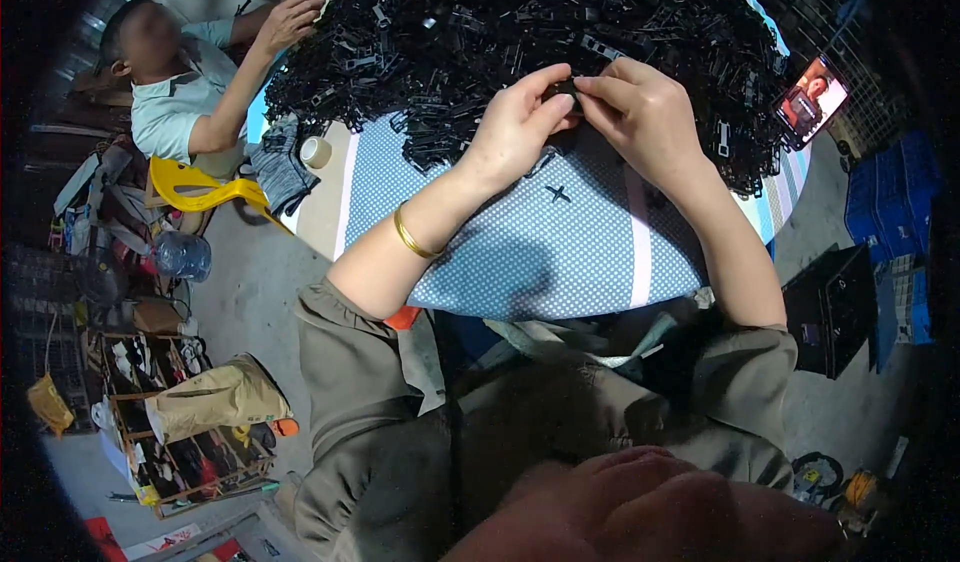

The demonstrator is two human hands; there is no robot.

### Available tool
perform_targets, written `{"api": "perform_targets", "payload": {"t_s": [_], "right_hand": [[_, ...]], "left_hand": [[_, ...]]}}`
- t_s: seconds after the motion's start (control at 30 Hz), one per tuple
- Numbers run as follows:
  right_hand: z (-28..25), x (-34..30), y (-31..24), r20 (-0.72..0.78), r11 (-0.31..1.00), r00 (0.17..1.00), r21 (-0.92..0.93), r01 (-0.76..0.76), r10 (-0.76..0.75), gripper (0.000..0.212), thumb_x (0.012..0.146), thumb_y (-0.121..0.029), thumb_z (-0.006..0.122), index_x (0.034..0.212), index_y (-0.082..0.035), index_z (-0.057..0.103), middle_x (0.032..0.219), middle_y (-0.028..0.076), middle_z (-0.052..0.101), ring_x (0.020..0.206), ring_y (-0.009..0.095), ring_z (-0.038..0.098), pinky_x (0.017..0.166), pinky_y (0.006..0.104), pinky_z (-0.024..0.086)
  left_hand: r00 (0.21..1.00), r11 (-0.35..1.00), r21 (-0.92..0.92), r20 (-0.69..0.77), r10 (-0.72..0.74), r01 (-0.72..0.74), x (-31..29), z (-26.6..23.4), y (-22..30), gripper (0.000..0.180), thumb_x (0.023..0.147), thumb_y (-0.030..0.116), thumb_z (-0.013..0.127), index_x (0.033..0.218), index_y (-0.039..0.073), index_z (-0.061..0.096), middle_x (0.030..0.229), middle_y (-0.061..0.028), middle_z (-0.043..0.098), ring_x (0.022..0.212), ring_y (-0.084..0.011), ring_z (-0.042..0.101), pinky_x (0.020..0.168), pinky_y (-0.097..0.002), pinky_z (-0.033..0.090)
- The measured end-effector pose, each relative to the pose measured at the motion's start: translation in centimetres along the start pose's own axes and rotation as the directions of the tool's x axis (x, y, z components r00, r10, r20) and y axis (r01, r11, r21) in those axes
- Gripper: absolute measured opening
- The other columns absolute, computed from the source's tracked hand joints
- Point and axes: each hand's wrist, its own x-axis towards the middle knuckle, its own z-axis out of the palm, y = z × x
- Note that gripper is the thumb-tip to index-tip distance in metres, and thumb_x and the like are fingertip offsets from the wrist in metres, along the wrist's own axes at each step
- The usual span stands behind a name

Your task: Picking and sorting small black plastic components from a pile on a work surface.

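Over the near part of the pile, my left hand (510,130) and my right hand (645,117) meet fingertip to fingertip. Both are closed in a pinch on a small dark piece (568,89), mostly hidden by the fingers, so its exact kind does not show. Just beyond them spreads a large heap of black plastic parts (480,32), many long and slotted. Two thin black pieces (557,194) lie crossed on the blue patterned tablecloth (520,252), between my forearms.
Across the heap at the left sits a co-worker (185,82), hands (295,17) raised at its edge. A tape roll (315,152) and grey cloth (283,167) lie nearby. At right are a lit phone (815,102), blue crates (892,197) and a black box (828,307).
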Motion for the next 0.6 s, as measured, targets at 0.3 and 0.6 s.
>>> {"api": "perform_targets", "payload": {"t_s": [0.3,0.6], "right_hand": [[-0.6,-0.2,1.8,0.183,0.875,0.981,0.46,-0.15,0.071,0.028,0.071,-0.01,0.066,0.097,-0.003,0.063,0.102,0.008,0.059,0.086,0.019,0.059,0.074,0.0267,0.048],[-1.5,-0.3,2.0,0.517,0.573,0.809,0.587,-0.573,0.279,0.028,0.079,-0.021,0.063,0.095,0.002,0.062,0.072,0.004,0.062,0.063,0.007,0.054,0.057,0.0197,0.043]], "left_hand": [[0.997,0.993,-0.113,0.073,0.028,-0.02,-0.1,-0.1,0.9,0.039,0.084,0.004,0.052,0.12,-0.005,0.042,0.098,-0.0112,0.059,0.083,-0.0138,0.06,0.073,-0.0235,0.051],[0.991,0.973,-0.231,0.125,0.051,-0.02,-0.1,-1.1,2.0,0.042,0.086,0.009,0.051,0.124,-0.003,0.038,0.101,-0.0125,0.058,0.089,-0.0169,0.059,0.08,-0.0281,0.051]]}}
